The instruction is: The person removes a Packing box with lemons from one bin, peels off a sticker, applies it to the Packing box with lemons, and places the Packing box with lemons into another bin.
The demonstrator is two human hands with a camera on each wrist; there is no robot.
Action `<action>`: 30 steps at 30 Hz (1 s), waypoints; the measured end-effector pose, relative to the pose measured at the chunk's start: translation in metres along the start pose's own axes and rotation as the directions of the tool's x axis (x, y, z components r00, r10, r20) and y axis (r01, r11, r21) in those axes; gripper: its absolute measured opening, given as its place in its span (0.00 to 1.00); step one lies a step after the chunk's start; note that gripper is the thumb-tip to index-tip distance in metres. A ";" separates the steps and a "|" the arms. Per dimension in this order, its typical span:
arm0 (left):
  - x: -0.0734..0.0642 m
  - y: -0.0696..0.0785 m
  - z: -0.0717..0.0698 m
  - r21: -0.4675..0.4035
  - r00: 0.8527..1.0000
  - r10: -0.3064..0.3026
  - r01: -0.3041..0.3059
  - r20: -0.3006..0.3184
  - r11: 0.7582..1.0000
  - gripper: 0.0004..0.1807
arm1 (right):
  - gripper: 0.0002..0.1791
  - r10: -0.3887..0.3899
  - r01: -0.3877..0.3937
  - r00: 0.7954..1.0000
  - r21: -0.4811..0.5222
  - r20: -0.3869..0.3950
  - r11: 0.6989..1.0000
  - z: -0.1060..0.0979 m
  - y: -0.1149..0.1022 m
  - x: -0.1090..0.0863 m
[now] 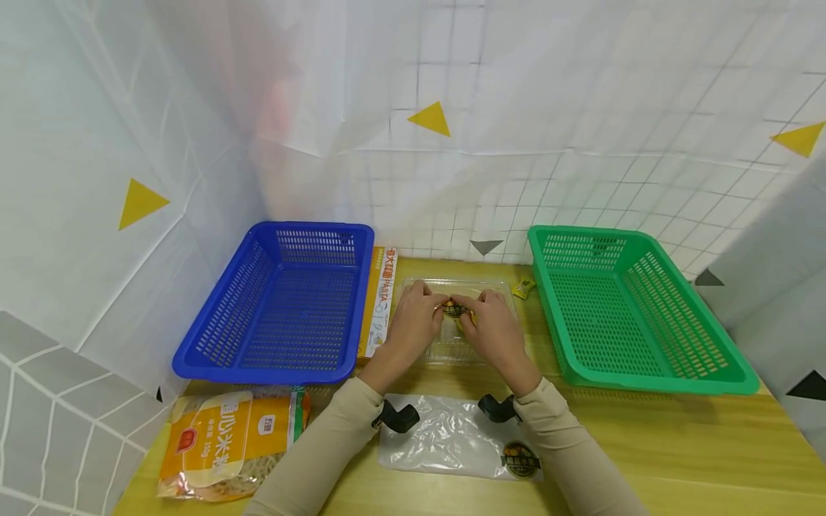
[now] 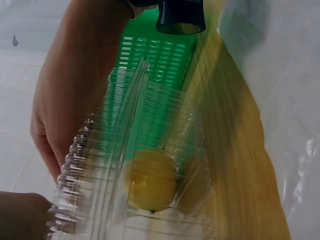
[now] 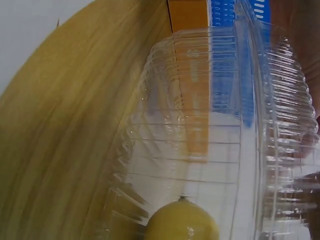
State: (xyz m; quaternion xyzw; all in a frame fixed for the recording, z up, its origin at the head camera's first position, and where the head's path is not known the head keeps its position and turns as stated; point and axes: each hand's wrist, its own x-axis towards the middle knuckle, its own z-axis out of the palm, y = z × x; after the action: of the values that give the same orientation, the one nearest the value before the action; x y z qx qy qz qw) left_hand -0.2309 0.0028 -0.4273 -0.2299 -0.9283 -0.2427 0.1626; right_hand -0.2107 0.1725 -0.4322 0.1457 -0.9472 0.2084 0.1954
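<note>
Both hands are over a clear ribbed plastic clamshell box (image 1: 452, 351), its lid down. The left hand (image 1: 416, 315) and right hand (image 1: 493, 326) meet from either side at a black-and-gold label (image 1: 455, 309) on the lid; their fingertips touch its area. Whether they press it or pinch its edges is hard to see. Inside the box lies a yellow, lemon-like fruit (image 2: 152, 180), also seen in the right wrist view (image 3: 182, 222). A clear sheet (image 1: 445, 437) bearing a similar label (image 1: 520, 459) lies in front, under the wrists.
A blue basket (image 1: 274, 374) stands at left and a green basket (image 1: 645, 382) at right. Beside the blue one lies an orange-and-white pasta box (image 1: 381, 301). A rice-noodle bag (image 1: 226, 441) is at front left. A small yellow packet (image 1: 523, 288) sits behind the clamshell, near the white curtain.
</note>
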 end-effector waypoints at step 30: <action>-0.006 -0.004 0.000 -0.079 0.991 0.075 -0.084 -0.108 0.993 0.10 | 0.05 -0.168 0.196 0.971 0.165 -0.172 0.967 -0.001 0.011 -0.012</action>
State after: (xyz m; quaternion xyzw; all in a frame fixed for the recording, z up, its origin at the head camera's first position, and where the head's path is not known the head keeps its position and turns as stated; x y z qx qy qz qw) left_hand -0.2281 -0.0027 -0.4312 -0.2604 -0.8977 -0.2862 0.2108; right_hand -0.2036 0.1845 -0.4407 0.2325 -0.8887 0.2853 0.2734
